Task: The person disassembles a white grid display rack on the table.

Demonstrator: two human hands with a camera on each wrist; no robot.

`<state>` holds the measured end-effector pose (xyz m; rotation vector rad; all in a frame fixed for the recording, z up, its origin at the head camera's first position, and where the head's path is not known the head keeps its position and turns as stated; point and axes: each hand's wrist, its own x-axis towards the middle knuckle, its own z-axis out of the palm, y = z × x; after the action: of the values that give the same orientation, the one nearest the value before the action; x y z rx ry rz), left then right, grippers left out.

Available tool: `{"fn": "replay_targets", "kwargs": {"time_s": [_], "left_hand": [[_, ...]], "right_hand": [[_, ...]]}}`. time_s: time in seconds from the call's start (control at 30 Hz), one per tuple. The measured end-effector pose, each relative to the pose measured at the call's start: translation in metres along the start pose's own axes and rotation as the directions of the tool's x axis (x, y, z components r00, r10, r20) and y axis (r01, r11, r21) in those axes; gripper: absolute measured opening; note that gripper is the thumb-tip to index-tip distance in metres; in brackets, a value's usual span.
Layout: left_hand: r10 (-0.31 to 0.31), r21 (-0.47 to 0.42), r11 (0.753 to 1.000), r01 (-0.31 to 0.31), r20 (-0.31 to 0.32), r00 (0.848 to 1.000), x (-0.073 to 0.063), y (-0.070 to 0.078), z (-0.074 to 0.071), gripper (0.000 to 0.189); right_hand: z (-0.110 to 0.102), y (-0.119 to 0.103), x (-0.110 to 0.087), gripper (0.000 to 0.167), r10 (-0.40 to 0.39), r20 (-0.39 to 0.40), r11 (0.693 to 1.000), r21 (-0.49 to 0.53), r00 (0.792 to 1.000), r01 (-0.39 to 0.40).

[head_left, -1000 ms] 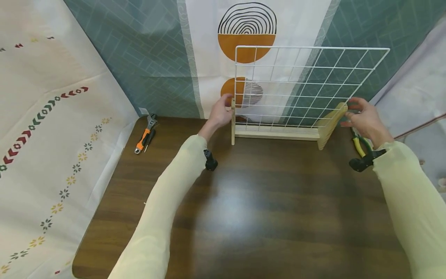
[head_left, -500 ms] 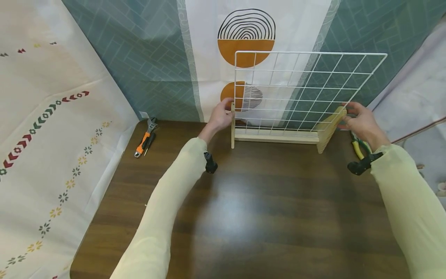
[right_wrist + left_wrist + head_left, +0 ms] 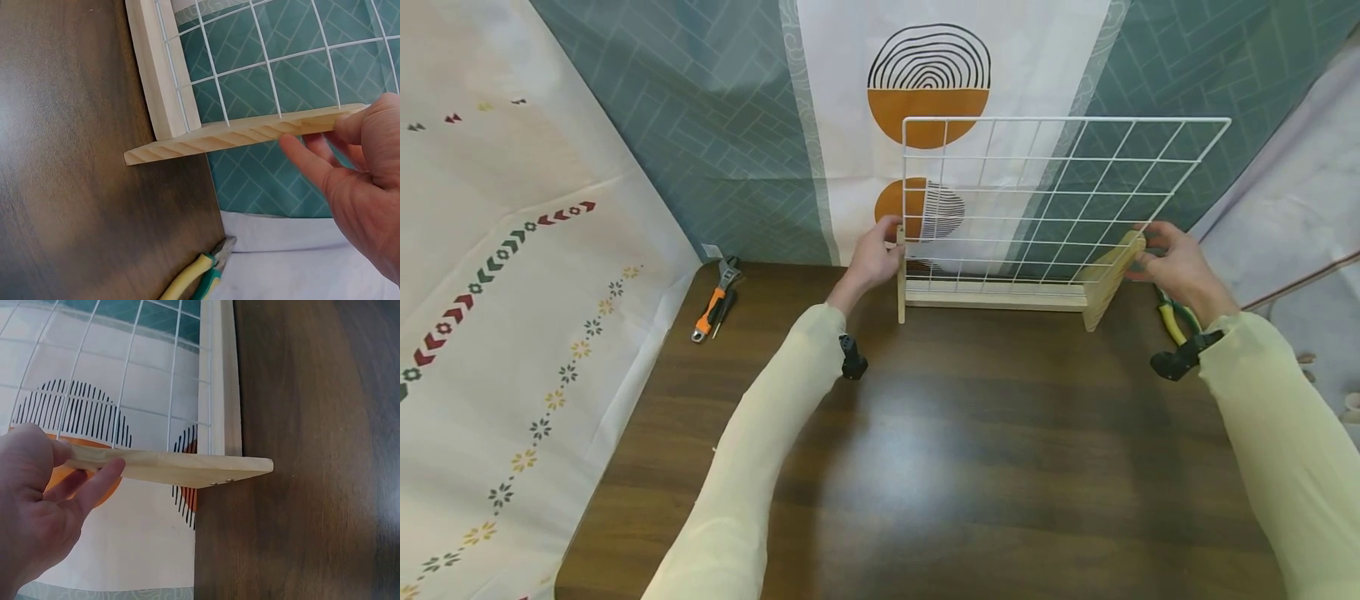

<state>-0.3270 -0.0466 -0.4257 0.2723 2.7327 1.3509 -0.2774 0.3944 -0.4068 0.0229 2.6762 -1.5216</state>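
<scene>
A white wire grid panel (image 3: 1037, 193) stands upright in a pale wooden stand at the back of the table, leaning against or close before the patterned cloth. The stand has a bottom bar (image 3: 996, 297), a left side board (image 3: 902, 279) and a right side board (image 3: 1105, 279). My left hand (image 3: 874, 257) holds the upper end of the left board, thumb over its edge and fingertips on its outer face. On the other side, my right hand (image 3: 1183, 265) grips the upper end of the right board with thumb and fingers. Screw heads (image 3: 222, 482) show low on the left board.
An orange-handled adjustable wrench (image 3: 711, 305) and a small dark screwdriver (image 3: 725, 310) lie at the table's back left. Yellow-and-green pliers (image 3: 199, 275) lie at the back right, partly behind my right wrist. Patterned cloth hangs behind and to the left of the wooden table (image 3: 970, 450).
My right hand has closed in on the right board, its fingers less spread than before. The left hand keeps its hold. The whole head view has shifted slightly; the rack stays in place.
</scene>
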Motion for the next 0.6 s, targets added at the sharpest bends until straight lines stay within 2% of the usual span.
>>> {"fn": "replay_targets", "kwargs": {"time_s": [0.43,0.6], "left_hand": [[0.077,0.071,0.995,-0.075,-0.019,0.997,-0.011,-0.006,-0.006,0.044],[0.096,0.064,0.994,-0.094,-0.026,0.995,-0.015,-0.012,-0.006,0.043]], "right_hand": [[0.003,0.001,-0.004,0.051,-0.026,0.005,1.000,0.001,1.000,0.026],[0.007,0.003,-0.006,0.050,-0.048,0.012,0.999,0.023,0.999,0.048]]}}
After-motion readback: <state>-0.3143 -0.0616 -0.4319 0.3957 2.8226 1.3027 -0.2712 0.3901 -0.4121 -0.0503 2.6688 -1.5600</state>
